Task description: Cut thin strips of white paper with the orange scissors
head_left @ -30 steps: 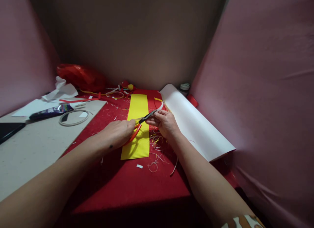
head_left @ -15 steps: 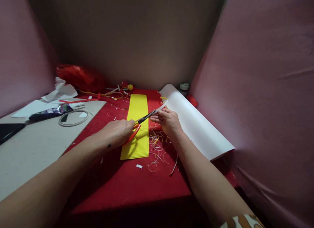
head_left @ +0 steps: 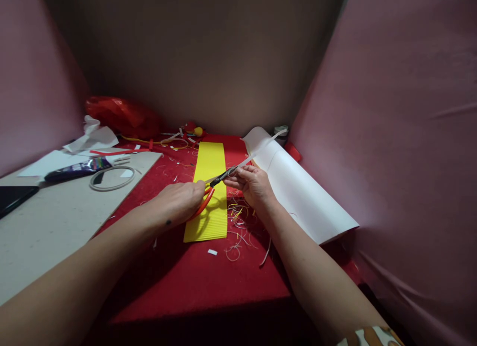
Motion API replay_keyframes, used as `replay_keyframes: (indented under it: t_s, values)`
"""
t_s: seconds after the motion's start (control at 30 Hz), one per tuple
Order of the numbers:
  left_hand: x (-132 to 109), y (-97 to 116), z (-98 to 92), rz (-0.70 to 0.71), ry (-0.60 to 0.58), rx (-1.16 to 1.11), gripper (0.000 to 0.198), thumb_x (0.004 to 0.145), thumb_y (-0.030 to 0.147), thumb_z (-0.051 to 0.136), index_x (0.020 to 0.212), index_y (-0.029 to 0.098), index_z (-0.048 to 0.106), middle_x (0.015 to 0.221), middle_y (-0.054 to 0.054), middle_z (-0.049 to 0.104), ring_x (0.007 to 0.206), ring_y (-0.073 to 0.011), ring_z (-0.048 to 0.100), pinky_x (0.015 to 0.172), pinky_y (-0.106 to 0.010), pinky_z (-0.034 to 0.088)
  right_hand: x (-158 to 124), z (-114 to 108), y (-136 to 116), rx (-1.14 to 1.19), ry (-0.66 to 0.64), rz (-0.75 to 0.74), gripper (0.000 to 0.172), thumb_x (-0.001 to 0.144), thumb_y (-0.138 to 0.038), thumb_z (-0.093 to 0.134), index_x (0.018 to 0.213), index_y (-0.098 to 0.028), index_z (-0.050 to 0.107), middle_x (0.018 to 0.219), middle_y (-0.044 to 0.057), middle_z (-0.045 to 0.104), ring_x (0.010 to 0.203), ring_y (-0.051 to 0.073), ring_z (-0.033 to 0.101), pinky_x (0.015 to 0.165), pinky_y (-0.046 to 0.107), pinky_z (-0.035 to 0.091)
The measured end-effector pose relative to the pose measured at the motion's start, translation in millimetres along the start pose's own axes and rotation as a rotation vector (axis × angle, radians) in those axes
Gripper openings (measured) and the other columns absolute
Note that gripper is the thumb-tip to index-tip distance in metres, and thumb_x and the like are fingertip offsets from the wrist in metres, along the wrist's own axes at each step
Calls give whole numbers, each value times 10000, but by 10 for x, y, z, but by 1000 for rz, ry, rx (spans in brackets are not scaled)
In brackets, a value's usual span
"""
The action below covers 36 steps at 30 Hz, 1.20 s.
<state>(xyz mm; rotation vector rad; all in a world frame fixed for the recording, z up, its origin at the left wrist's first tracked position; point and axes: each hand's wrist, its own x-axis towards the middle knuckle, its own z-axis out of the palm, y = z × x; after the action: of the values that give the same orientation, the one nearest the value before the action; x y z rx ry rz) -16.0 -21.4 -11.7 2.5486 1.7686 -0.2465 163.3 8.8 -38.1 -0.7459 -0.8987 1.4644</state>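
My left hand (head_left: 188, 199) is closed round the orange and yellow handles of a pair of scissors (head_left: 218, 180), whose dark blades point up and to the right. Between thumb and fingers, my right hand (head_left: 254, 183) pinches a narrow white strip (head_left: 248, 160), held right at the blade tips. The strip's far part stretches up and right over the white sheet. Thin curled trimmings hang about the blades and fingertips. Under the scissors lies a yellow corrugated sheet (head_left: 210, 162), with a red corrugated sheet (head_left: 234, 149) beside it, partly hidden by my right hand.
Curly offcuts (head_left: 238, 214) litter the red tablecloth (head_left: 194, 286). A curved white sheet (head_left: 298, 187) lies at right. On the grey board (head_left: 74, 226) at left are a dark tube (head_left: 78, 169), a coiled ring (head_left: 112, 188) and a black flat object (head_left: 17, 198). A red plastic bag (head_left: 119, 115) sits behind.
The white strip now reaches farther up and to the right, and a yellow curl near its end no longer shows. Both hands stay almost in place, still gripping scissors and strip.
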Motion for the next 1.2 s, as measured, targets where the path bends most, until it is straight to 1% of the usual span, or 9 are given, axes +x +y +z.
replay_keyframes:
  t_s: [0.1,0.3,0.43,0.57,0.67,0.73,0.9,1.1,1.2]
  values:
    - [-3,-7,-15,15,-4,36,395,893,345,232,1023,154,552,849,-175,663,716,-267,609,560,-349,392,-6,8,-4,8,8,-2,90,712,-121,603,671,-168,537,620,44,687,625,162,686,636,279,596]
    - [23,-13,-8,2,3,37,413,897,359,232,1037,156,564,850,-192,660,748,-289,622,579,-364,404,3,6,7,-7,31,-11,95,709,-122,610,666,-167,539,614,35,677,610,152,678,694,311,594]
    - [18,-3,2,-2,-2,-16,382,889,340,256,1016,162,570,873,-182,666,727,-267,616,582,-356,414,1,10,29,-11,22,-23,97,714,-149,612,659,-170,536,628,35,684,613,156,684,660,299,594]
    - [33,-9,29,-56,-2,-79,343,879,327,274,970,182,572,892,-145,672,714,-236,615,587,-337,428,-27,49,50,-35,-23,0,66,713,-141,605,695,-159,545,634,41,686,624,177,696,669,323,597]
    - [36,0,21,-72,-19,-56,342,875,312,266,964,178,568,868,-146,672,694,-242,613,577,-346,427,-48,74,52,-23,-29,1,42,708,-130,594,723,-150,560,636,44,694,640,181,700,644,304,599]
    - [21,14,-3,-55,-17,-13,339,869,285,267,989,167,561,872,-159,671,709,-254,617,581,-353,426,-53,78,50,-19,-32,-6,37,708,-126,589,729,-146,566,642,44,697,634,175,698,627,288,598]
    - [-18,37,-53,-13,-27,80,335,863,240,285,1073,147,529,893,-176,672,772,-275,634,600,-355,426,-45,61,60,1,-38,-13,88,695,-130,617,724,-160,539,647,26,685,588,168,688,615,297,593]
    - [12,9,-32,-6,-4,65,344,886,278,268,1059,168,544,889,-172,677,787,-270,638,583,-342,406,-30,30,63,-32,-40,9,79,687,-165,622,722,-161,551,666,37,693,592,164,684,604,284,579]
    - [22,3,-32,-11,-12,54,354,889,308,264,1037,171,556,896,-173,678,777,-269,635,572,-344,400,-12,-9,28,-63,-34,7,93,684,-183,642,725,-160,562,688,38,691,608,166,685,614,293,576]
